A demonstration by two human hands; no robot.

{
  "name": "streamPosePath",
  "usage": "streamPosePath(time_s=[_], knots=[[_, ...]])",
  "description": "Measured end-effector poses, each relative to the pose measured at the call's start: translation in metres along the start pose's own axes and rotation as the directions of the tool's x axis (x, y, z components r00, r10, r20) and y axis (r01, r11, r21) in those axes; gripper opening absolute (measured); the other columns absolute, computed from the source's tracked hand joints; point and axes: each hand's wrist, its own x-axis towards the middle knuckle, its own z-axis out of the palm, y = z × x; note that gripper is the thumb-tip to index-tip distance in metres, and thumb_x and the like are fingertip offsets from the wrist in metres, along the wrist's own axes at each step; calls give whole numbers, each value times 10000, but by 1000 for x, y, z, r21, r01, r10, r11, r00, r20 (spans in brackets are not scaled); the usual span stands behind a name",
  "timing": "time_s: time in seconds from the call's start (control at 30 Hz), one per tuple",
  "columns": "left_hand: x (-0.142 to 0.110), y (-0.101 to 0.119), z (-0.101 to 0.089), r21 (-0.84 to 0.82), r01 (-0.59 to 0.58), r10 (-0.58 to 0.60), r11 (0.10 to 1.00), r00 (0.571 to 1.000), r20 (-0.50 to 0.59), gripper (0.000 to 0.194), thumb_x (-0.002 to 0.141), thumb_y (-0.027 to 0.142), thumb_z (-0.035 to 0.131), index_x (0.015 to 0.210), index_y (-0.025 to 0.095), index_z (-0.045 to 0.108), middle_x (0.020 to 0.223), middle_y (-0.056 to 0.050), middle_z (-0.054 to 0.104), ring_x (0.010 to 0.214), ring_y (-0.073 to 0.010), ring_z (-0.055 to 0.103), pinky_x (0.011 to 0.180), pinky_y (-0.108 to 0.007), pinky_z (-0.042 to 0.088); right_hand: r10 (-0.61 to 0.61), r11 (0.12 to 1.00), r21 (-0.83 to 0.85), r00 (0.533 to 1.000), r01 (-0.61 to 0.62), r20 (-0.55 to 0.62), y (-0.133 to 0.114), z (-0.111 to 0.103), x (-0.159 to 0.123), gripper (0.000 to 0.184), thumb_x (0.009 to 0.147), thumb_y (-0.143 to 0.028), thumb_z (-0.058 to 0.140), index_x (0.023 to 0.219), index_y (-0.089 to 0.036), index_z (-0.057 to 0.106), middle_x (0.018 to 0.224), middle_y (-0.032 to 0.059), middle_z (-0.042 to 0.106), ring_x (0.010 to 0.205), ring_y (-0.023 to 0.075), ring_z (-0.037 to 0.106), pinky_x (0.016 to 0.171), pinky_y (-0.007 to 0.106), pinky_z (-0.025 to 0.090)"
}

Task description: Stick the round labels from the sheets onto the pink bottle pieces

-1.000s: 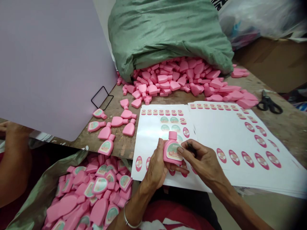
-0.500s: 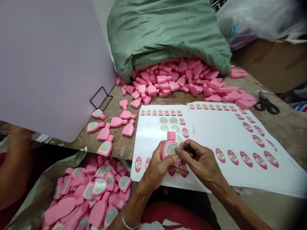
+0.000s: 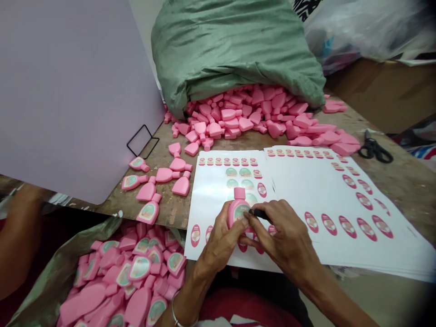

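from the head view, the left hand [image 3: 220,240] is curled around a pink plastic bottle [image 3: 237,211] and holds it up over the white sticker sheets [image 3: 218,177]. the bottle stands a bit tilted, with its cap up, and a label is on its front. the right hand [image 3: 282,236] is closed too. it pinches a small black thing [image 3: 259,214], too hidden to name, and its fingertips [image 3: 245,217] press on the front of the bottle. the two hands are close and nearly touch.

the sheets lie flat on a worn wooden table [image 3: 163,213] and hang past its near edge. there is bare wood to the right of them, by the black scissors [image 3: 374,149]. a big heap of pink bottles [image 3: 235,118] spills out of a green sack [image 3: 231,45] at the far side and stops just beyond the sheets. a purple board [image 3: 68,91] leans in at the left, on a black wire stand [image 3: 143,141]. a few labeled bottles [image 3: 149,212] lie beside the sheets. more labeled bottles [image 3: 139,268] sit in a green bag [image 3: 71,268] below the table edge, by the left arm. another person's arm [image 3: 18,240] is at the far left.
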Motion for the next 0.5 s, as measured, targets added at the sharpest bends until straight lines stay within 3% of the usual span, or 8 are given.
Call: streamPosePath(time_s=[0.07, 0.13, 0.23, 0.3, 0.37, 0.5], knots=[[0, 1, 0, -32, 14, -14, 999, 1000, -2, 266, 838, 325, 573, 1064, 195, 523, 843, 1, 513, 671, -108, 583, 542, -218, 526, 41, 989, -141, 998, -47, -44, 6, -3, 1, 258, 841, -382, 560, 967, -170, 633, 761, 91, 634, 751, 229, 572, 720, 366, 422], [0, 4, 0, -79, 32, -31, 996, 999, 8, 257, 839, 312, 573, 1056, 186, 516, 848, -9, 536, 721, -130, 603, 566, -230, 533, 199, 965, -160, 977, -210, -81, 13, -6, 4, 511, 777, -502, 608, 1143, -146, 591, 793, 113, 636, 777, 267, 597, 721, 396, 442], [0, 9, 2, -111, 48, -43, 993, 998, 48, 241, 833, 285, 581, 1035, 174, 515, 820, -10, 554, 714, -133, 618, 567, -223, 525, 455, 873, 155, 887, -462, 81, 16, -4, 13, 760, 679, -570, 664, 1305, -186, 471, 935, 112, 636, 853, 266, 626, 728, 388, 492], [0, 10, 4, -88, 68, -61, 994, 995, 81, 263, 813, 249, 599, 1051, 175, 515, 777, 6, 551, 630, -111, 615, 532, -198, 503, 481, 745, 379, 835, -550, 267, 13, 4, 17, 771, 642, -539, 696, 1302, -219, 457, 1001, 89, 627, 886, 236, 628, 739, 357, 513], [-1, 8, 4, -58, 88, -82, 994, 992, 99, 311, 775, 202, 623, 1065, 172, 516, 736, 16, 555, 556, -99, 605, 508, -192, 490, 444, 665, 477, 818, -575, 366, 11, 16, 20, 715, 627, -482, 715, 1255, -223, 489, 984, 60, 628, 874, 212, 622, 744, 338, 519], [-4, 2, -7, -92, 124, -115, 988, 988, 101, 351, 734, 213, 647, 1058, 153, 527, 692, -2, 587, 599, -134, 619, 575, -260, 525, 411, 676, 457, 811, -578, 418, 20, 32, 28, 524, 658, -454, 708, 1103, -207, 584, 874, 35, 639, 798, 197, 616, 719, 330, 516]])
